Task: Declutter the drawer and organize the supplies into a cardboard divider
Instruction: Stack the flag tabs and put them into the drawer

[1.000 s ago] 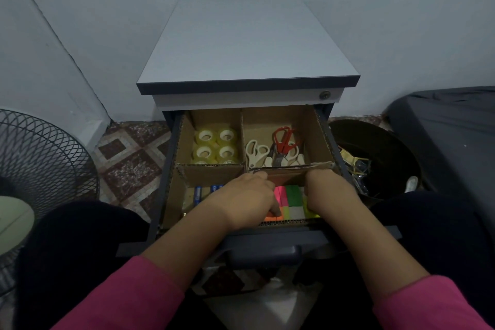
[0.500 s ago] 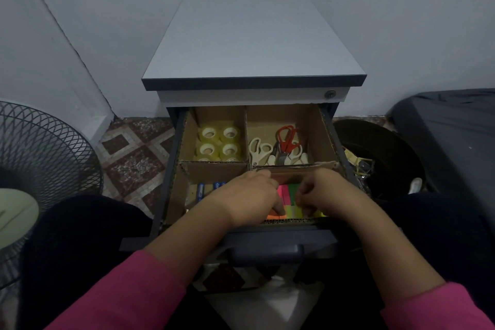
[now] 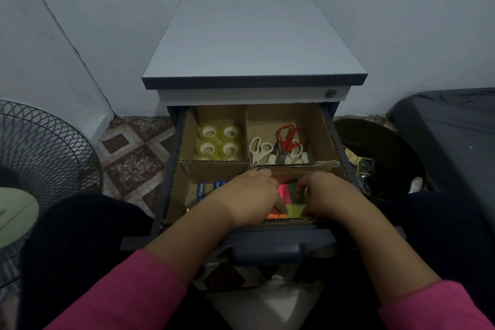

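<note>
i'm looking down into the open drawer (image 3: 267,238) of a small grey cabinet (image 3: 254,43). a cardboard divider (image 3: 214,167) splits it into four compartments. back-left one holds clear tape rolls (image 3: 220,142) packed side by side. back-right one holds scissors (image 3: 278,149), a red-handled pair lying over white-handled ones. front-left one has a couple of blue-capped items (image 3: 211,187), prob pens or markers, can't tell which, lying on the bottom.

both hands are down in the front-right compartment, close together, over the neon sticky notes (image 3: 290,201) in pink, green, yellow and orange. left hand (image 3: 251,198) has its fingers bent down w/ the tips on the orange and pink stacks; looks like pressing or pinching, but the grip itself is hidden under the knuckles so i can't tell. right hand (image 3: 325,197) has fingers curled onto the green and yellow stacks, thumb side touching them; can't tell whether it actually clamps a stack.

left of the cabinet, a fan grille (image 3: 45,150) stands on the tiled floor (image 3: 134,153). right of it, a dark round bin (image 3: 375,158) w/ scraps inside, beside a dark bed edge (image 3: 450,128).
</note>
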{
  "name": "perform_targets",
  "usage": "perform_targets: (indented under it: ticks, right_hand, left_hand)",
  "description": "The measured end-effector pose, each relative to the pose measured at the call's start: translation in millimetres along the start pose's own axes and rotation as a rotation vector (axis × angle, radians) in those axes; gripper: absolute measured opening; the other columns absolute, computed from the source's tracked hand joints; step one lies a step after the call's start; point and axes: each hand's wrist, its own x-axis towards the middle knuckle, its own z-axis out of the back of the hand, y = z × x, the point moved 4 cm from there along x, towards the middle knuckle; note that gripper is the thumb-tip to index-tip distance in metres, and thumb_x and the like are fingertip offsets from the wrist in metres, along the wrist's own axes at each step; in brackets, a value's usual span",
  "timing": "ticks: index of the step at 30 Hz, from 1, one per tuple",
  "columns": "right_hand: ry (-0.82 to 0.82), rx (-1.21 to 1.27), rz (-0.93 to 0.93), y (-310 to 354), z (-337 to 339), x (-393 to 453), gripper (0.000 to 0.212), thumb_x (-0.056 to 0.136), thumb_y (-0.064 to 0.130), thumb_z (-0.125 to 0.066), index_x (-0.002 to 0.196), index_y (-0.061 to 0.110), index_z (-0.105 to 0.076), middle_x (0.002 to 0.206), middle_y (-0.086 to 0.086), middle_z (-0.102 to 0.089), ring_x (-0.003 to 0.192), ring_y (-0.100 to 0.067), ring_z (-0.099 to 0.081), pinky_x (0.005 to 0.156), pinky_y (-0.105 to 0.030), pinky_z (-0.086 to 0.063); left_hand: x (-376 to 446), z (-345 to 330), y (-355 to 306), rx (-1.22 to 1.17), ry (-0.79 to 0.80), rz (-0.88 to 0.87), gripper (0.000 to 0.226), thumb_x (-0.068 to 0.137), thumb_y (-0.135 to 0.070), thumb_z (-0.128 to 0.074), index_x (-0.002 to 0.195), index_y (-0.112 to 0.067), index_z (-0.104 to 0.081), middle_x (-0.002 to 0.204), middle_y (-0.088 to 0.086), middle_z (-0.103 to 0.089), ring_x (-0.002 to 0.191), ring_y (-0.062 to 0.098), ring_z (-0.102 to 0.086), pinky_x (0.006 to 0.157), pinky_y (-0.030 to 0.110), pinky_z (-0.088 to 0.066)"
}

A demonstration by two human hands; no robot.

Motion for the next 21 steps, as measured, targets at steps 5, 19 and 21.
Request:
perform_targets:
  ticks: [5,19,21]
  right_hand:
    - [0.006,-0.007,0.010,-1,-1,1,0.033,0.077,0.016,-0.071,0.067,0.041,-0.052,0.093,0.012,-0.053,0.093,-0.013,-0.058,0.083,-0.033,-0.053]
    - [-0.105,-0.055,-0.139,-9,-7,7,0.012,0.087,0.007,-0.053,0.093,0.014,-0.060,0.094,-0.004,-0.059,0.093,-0.024,-0.062,0.074,-0.033,-0.050]
    - [-0.118,-0.057,-0.142,-9,-7,9,0.017,0.086,0.007,-0.054,0.100,0.012,-0.062,0.100,-0.005,-0.062,0.096,-0.024,-0.063,0.073,-0.033,-0.049]
  left_hand:
    - [0,0,-1,0.010,-0.002,-0.008,0.048,0.095,-0.008,-0.048,0.128,-0.042,-0.057,0.091,-0.008,-0.034,0.102,0.020,-0.040,0.090,0.032,-0.035]
    - [0,2,-2,0.015,-0.002,-0.013,0.048,0.094,-0.008,-0.049,0.126,-0.042,-0.059,0.089,-0.009,-0.034,0.101,0.018,-0.039,0.086,0.029,-0.031]
    - [-1,3,-2,0.014,-0.005,-0.012,0.048,0.094,-0.007,-0.049,0.126,-0.041,-0.059,0.090,-0.009,-0.034,0.101,0.018,-0.040,0.087,0.030,-0.033]
